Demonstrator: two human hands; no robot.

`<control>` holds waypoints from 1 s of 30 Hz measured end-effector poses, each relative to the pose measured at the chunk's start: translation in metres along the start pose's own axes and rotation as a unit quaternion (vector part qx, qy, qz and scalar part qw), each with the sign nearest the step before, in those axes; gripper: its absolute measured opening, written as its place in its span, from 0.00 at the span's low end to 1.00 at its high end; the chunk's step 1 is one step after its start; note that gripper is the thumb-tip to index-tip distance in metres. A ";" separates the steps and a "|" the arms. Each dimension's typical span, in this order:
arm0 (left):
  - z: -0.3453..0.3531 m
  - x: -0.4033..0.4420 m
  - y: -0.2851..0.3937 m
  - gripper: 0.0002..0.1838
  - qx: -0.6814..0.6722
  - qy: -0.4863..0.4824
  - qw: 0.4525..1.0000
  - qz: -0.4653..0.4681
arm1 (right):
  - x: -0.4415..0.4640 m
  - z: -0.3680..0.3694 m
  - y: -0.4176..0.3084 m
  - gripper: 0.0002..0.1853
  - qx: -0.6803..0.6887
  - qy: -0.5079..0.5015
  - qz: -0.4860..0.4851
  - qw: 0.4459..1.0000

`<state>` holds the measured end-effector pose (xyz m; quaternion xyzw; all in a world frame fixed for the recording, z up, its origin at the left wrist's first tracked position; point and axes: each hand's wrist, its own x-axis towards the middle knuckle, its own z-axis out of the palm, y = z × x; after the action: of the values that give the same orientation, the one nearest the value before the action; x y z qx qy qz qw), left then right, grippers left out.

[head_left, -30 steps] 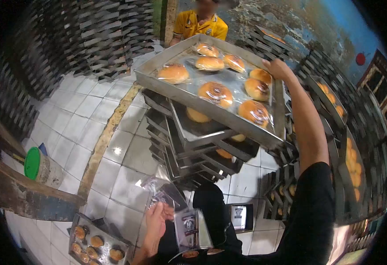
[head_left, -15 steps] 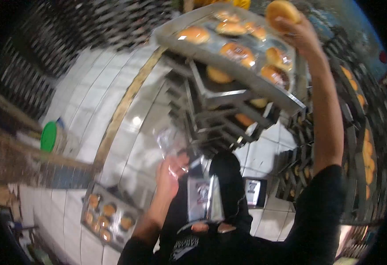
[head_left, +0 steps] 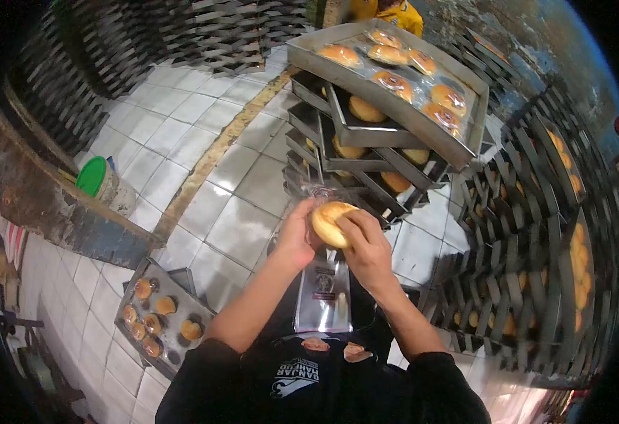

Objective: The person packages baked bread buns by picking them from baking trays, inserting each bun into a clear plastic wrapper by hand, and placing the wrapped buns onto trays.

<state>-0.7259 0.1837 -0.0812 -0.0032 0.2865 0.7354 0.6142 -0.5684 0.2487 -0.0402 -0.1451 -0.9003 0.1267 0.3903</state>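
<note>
A round golden bun (head_left: 332, 225) is between my two hands, above my lap. My right hand (head_left: 370, 249) grips it from the right with curled fingers. On the other side, my left hand (head_left: 298, 234) holds a clear printed plastic bag (head_left: 311, 188) against the bun. I cannot tell how far the bun sits inside the bag. A pile of flat clear bags (head_left: 321, 300) with dark printing lies on my lap. Ahead, a large metal tray (head_left: 378, 101) on top of a stack holds several shiny wrapped buns (head_left: 394, 85).
Metal trays of buns (head_left: 366, 134) are piled crosswise beneath the top tray. More stacked trays (head_left: 521, 283) stand at right. A floor tray (head_left: 183, 305) with several buns lies at lower left. A green-lidded bucket (head_left: 91, 177) stands by a low wall (head_left: 62, 187). Someone's yellow clothing (head_left: 400, 15) shows behind.
My right hand has come down from above the top tray to my lap, carrying the bun. My left hand and its bag have moved up and right to meet it.
</note>
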 end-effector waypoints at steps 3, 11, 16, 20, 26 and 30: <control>-0.011 -0.014 -0.006 0.22 -0.009 0.031 0.999 0.004 | 0.003 0.006 -0.021 0.25 0.043 -0.060 0.056 0.996; -0.031 -0.046 -0.029 0.24 0.061 0.087 0.982 0.155 | -0.018 0.048 -0.033 0.30 0.023 -0.211 0.010 0.977; -0.081 -0.010 0.014 0.28 -0.102 -0.138 0.977 0.122 | -0.023 0.071 -0.026 0.29 0.117 -0.164 -0.035 0.979; -0.047 -0.020 0.005 0.27 -0.083 -0.025 0.990 0.109 | -0.004 0.051 -0.025 0.29 0.088 -0.175 -0.030 0.980; -0.019 -0.026 -0.034 0.22 -0.046 -0.017 0.988 0.143 | 0.006 0.049 -0.008 0.26 0.001 -0.139 -0.038 0.990; -0.039 0.005 -0.021 0.21 -0.077 -0.023 0.985 0.150 | 0.007 0.073 -0.003 0.22 -0.081 -0.211 0.001 0.974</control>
<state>-0.7219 0.1729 -0.1239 0.0093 0.2121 0.8388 0.5014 -0.6274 0.2397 -0.0827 -0.1473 -0.9695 0.0812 0.1782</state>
